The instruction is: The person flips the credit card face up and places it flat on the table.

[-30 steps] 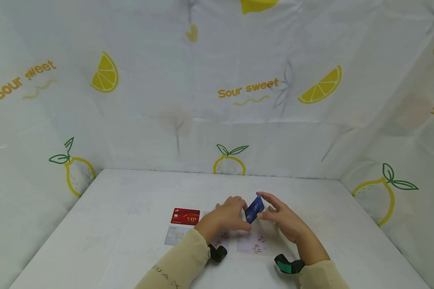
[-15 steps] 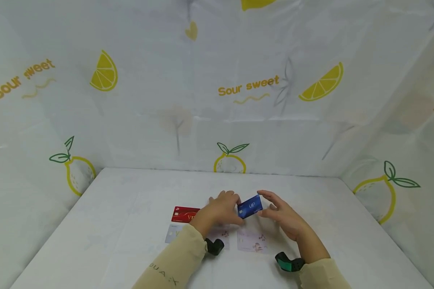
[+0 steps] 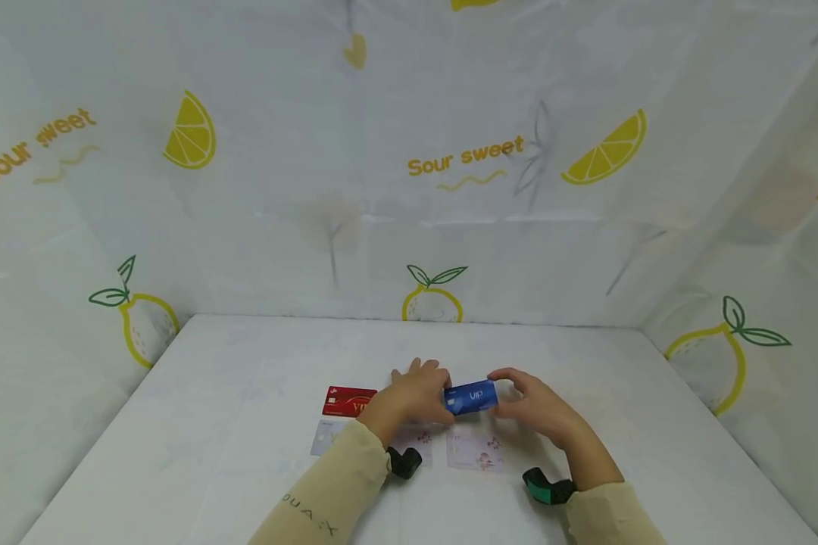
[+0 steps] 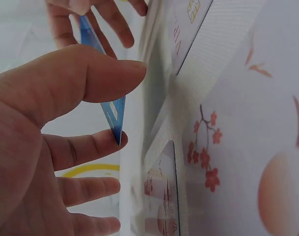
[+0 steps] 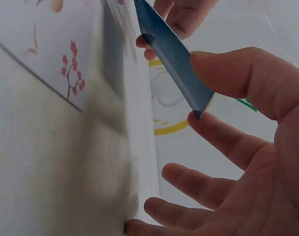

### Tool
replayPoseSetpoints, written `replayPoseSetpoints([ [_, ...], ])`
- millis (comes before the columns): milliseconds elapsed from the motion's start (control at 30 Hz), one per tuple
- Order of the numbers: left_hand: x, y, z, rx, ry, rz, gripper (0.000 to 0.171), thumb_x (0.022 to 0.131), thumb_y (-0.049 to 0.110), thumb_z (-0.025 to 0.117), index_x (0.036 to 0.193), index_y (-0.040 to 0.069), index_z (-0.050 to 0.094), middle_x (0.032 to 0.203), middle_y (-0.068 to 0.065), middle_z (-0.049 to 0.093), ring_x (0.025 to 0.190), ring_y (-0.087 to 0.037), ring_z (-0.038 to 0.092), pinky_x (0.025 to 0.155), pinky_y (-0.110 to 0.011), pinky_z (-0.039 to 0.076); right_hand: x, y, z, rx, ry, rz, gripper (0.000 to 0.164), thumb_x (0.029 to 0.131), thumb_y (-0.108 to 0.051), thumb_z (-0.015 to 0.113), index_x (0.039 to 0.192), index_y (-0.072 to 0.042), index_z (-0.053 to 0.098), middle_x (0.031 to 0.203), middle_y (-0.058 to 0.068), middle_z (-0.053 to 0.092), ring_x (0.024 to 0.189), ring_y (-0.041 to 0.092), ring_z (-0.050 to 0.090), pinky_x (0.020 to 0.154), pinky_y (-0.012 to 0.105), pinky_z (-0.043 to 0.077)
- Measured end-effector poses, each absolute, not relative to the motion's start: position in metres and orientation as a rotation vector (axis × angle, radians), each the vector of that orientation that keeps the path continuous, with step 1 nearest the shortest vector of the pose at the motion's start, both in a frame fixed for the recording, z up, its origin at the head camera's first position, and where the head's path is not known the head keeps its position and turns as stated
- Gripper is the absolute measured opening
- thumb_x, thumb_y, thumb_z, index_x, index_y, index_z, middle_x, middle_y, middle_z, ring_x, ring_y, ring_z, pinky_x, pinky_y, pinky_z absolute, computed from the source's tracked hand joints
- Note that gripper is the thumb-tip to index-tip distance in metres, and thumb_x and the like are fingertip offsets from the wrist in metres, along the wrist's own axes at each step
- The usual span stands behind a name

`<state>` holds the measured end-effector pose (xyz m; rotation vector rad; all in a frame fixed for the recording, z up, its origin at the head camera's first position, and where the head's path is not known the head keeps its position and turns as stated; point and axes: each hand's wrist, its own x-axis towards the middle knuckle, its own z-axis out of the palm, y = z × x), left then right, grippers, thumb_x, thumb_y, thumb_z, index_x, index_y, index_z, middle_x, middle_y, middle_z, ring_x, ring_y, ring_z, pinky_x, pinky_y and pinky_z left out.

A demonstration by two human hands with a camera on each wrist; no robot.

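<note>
A blue VIP card (image 3: 473,397) is held above the white table between both hands, its printed face turned toward the head camera. My left hand (image 3: 416,395) pinches its left end. In the left wrist view, the thumb crosses the blue card (image 4: 116,114) and the index fingertip sits at a corner, the other fingers spread. My right hand (image 3: 537,406) has the right end. From the right wrist, the thumb lies at one edge of the card (image 5: 175,61) and the index fingertip at its lower corner. Below lies a pale card with red blossoms (image 3: 476,453).
Left of the hands, a red VIP card (image 3: 346,401) lies behind a silvery card (image 3: 326,437); the left arm partly covers both. Another pale blossom card (image 3: 417,445) shows under the left wrist. A lemon-print sheet (image 3: 279,227) stands behind the table (image 3: 245,378).
The blue card has turned from a steep slant to nearly level, its face now wider toward the head camera. My left hand has shifted slightly left; the right hand has lowered a little.
</note>
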<state>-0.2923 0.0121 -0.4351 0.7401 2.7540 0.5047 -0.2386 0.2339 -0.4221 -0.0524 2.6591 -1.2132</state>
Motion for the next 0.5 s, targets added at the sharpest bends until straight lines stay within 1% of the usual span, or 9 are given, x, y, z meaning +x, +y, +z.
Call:
replayPoseSetpoints([
  [100, -0.292, 0.013, -0.435, 0.741, 2.754, 0.493, 0.047, 0.071, 0.043, 0.084, 0.108, 0.020, 0.066, 0.104, 0.005, 0.054, 0.114, -0.023, 0.045, 0.104, -0.072, 0.028, -0.238, 0.235, -0.423, -0.040, 2.712, -1.104, 0.057, 0.078, -0.021, 0.077, 0.132, -0.016, 0.058, 0.151, 0.024, 0.040, 0.138, 0.050, 0.034, 0.103, 0.069, 0.034],
  [267, -0.291, 0.013, -0.436, 0.746, 2.769, 0.458, 0.048, 0.071, 0.045, 0.084, 0.109, 0.021, 0.067, 0.110, 0.004, 0.055, 0.132, -0.030, 0.040, 0.106, -0.074, 0.024, -0.241, 0.236, -0.429, -0.065, 2.776, -0.961, 0.062, 0.075, -0.024, 0.082, 0.132, -0.014, 0.060, 0.147, 0.023, 0.045, 0.136, 0.049, 0.037, 0.104, 0.067, 0.034],
  [367, -0.291, 0.014, -0.437, 0.759, 2.777, 0.439, 0.048, 0.071, 0.046, 0.084, 0.110, 0.022, 0.068, 0.112, 0.004, 0.056, 0.135, -0.030, 0.038, 0.106, -0.074, 0.024, -0.242, 0.236, -0.432, -0.085, 2.798, -0.904, 0.061, 0.074, -0.024, 0.084, 0.129, -0.012, 0.061, 0.145, 0.024, 0.046, 0.135, 0.050, 0.038, 0.104, 0.067, 0.034],
  [500, -0.290, 0.015, -0.438, 0.770, 2.777, 0.423, 0.049, 0.072, 0.047, 0.084, 0.112, 0.023, 0.068, 0.114, 0.004, 0.057, 0.135, -0.028, 0.039, 0.107, -0.073, 0.024, -0.242, 0.235, -0.434, -0.118, 2.830, -0.825, 0.057, 0.074, -0.024, 0.085, 0.125, -0.010, 0.064, 0.145, 0.027, 0.045, 0.135, 0.050, 0.038, 0.105, 0.066, 0.034],
])
